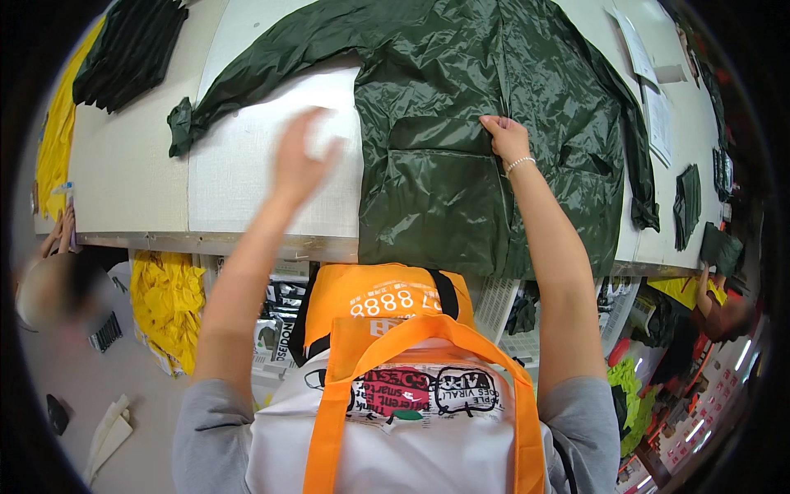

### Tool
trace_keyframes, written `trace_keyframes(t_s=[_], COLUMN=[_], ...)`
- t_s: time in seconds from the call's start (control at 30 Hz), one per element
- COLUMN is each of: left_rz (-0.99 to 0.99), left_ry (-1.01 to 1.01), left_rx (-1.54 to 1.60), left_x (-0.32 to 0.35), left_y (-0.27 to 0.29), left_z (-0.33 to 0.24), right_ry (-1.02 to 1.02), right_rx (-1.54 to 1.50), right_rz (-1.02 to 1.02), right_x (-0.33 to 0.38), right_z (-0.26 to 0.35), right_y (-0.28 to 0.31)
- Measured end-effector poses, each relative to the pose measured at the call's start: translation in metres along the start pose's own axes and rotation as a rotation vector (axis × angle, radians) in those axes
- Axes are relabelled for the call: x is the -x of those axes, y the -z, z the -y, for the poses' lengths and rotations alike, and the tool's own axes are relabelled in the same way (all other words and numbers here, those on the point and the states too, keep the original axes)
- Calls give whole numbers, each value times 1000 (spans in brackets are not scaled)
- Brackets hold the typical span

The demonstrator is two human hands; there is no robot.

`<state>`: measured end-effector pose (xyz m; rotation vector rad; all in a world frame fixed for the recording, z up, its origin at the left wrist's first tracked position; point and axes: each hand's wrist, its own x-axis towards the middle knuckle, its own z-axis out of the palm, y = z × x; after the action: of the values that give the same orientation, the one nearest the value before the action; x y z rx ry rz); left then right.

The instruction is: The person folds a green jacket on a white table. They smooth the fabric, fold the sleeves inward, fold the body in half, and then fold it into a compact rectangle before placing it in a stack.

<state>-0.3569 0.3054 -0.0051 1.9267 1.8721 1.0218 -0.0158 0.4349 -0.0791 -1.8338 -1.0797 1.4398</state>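
Observation:
A shiny dark green rain jacket (448, 193) lies spread out on the pale worktable, its front facing up. One sleeve (271, 70) stretches out to the left and the other hangs down along the right side. My right hand (508, 138) is closed in a pinch on the jacket's front edge, beside a wide pocket flap (444, 134). Smeared by motion, my left hand (303, 160) hovers over the bare tabletop left of the jacket. Its fingers are apart, with nothing in them.
At the far left, folded dark green garments (132, 53) form a stack near a yellow garment (62, 140). Papers (646, 82) and a folded green piece (687, 206) lie at right. White crates (494, 309) stand below the table edge (271, 244). Other people work at both sides.

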Motion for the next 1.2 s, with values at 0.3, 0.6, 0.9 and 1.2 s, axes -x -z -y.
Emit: trace_keyframes(t_s=[0.3,0.6,0.9,1.2], left_rz=[539,842,965,968], left_ry=[-332,-354,-345,-200], left_rx=[-63,-31,227,230], left_x=[-26,-63,-87,-79], left_y=[-177,-186,-207,-190], left_z=[-95,-90,-72,-83], right_ry=[-83,104,242,520], right_rx=[67,-222,356,816], right_rz=[64,66,69,-41], right_x=[-20,32,90,92], right_z=[-6,18,-18,-28], right_y=[-13,20,52,42])
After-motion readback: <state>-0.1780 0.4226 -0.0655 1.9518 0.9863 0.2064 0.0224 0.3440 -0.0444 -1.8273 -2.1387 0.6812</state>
